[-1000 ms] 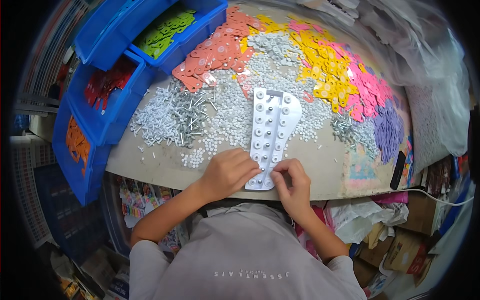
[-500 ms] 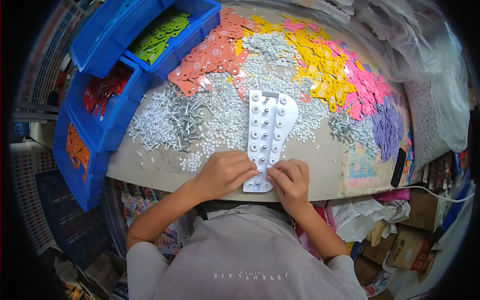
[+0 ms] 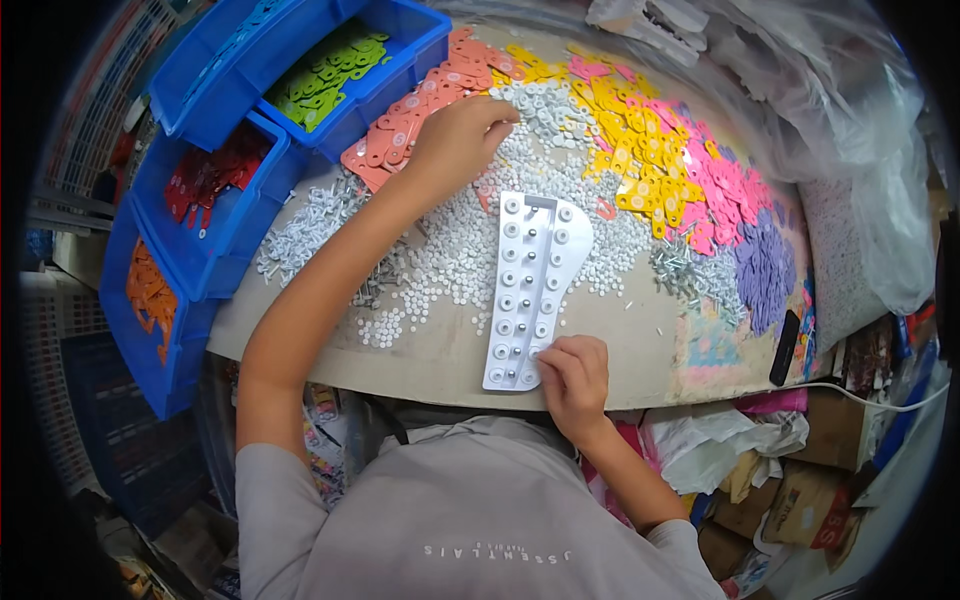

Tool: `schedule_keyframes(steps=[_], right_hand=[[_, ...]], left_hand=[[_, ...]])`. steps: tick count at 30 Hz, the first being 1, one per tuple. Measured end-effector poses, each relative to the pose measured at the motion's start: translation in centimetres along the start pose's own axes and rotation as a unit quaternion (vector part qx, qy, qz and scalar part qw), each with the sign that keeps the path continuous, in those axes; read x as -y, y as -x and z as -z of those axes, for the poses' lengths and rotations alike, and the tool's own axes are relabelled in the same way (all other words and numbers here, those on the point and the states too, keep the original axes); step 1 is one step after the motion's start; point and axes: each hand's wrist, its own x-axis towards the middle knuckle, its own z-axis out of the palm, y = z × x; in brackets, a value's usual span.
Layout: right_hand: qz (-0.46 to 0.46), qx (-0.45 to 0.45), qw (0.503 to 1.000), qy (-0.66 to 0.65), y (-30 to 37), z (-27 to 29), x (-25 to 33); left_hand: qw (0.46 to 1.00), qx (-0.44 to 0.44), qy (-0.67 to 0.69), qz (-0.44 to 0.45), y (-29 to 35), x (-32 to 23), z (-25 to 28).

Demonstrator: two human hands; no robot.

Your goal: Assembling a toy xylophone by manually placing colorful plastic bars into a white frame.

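Note:
A white plastic tray-like jig (image 3: 575,252) lies on the table in front of me, its lobed wider part at the far right. Two rows of white washers sit along its sides, and several metal studs stand in the groove between them. My left hand (image 3: 455,148) is stretched over the far side of the table, thumb and fingertips drawn together beside a heap of larger white washers (image 3: 550,112). Whatever those fingertips may hold is too small to make out. At the jig's near right corner is my right hand (image 3: 577,385), fingers curled, fingertips at the last washers.
Small white caps (image 3: 440,265) spread around the jig, with white pins (image 3: 300,235) to their left. Coral (image 3: 415,110), yellow (image 3: 640,150), pink (image 3: 725,190) and purple pieces (image 3: 767,265) form heaps. Blue bins (image 3: 225,240) stand left; a black bar-shaped object (image 3: 785,348) lies right.
My left hand has left the jig's near end and moved far forward to the heap of larger washers. The right hand has stayed by the jig, shifting slightly nearer.

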Motion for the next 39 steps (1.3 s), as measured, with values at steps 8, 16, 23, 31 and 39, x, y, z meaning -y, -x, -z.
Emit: schedule_keyframes(steps=[8,16,23,31,39], right_hand=[[-0.114,-0.073,0.991,0.024,-6.9,2.8,-4.2],[-0.004,-0.008,0.993,0.118,-17.3,-0.7,-9.7],[0.068,0.019,0.985,0.158,-21.7,-6.6,-14.7],[0.1,0.036,0.98,0.171,-22.0,-6.3,-14.6],[-0.05,0.021,0.998,-0.03,-15.2,1.4,-5.0]], left_hand=[[0.988,0.028,-0.128,-0.081,-3.4,2.8,-4.1],[0.995,0.011,-0.081,-0.052,-0.2,-0.2,-2.0],[0.994,0.035,0.088,-0.046,11.8,-6.6,2.3],[0.983,0.069,0.158,0.063,18.9,-8.5,3.9],[0.968,0.089,0.223,0.066,21.9,-9.4,2.9]])
